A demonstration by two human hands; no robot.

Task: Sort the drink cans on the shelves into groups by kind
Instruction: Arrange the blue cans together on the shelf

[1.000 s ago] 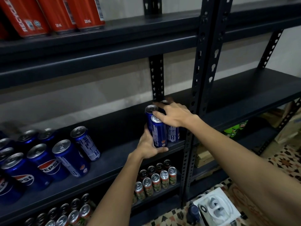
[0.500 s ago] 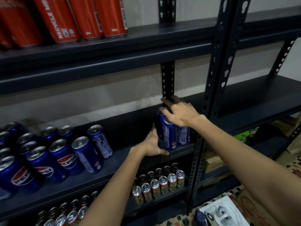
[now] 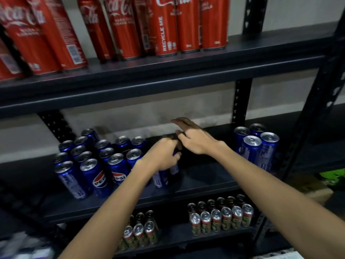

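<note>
Both hands have swung left from the shelf's right end, carrying blue cans to the main Pepsi cluster [image 3: 93,165]. Left hand [image 3: 164,156]: grip curled round blue cans [image 3: 164,176], held upright just right of the cluster, low over the middle shelf [image 3: 205,176]; blur hides how many cans. Right hand [image 3: 194,139]: fingers straight, loose, holding nothing, just above the left. Four blue cans [image 3: 256,144] stand at the shelf's right end. Red Coca-Cola cans [image 3: 164,25] line the top shelf; small green cans [image 3: 222,215] below.
</note>
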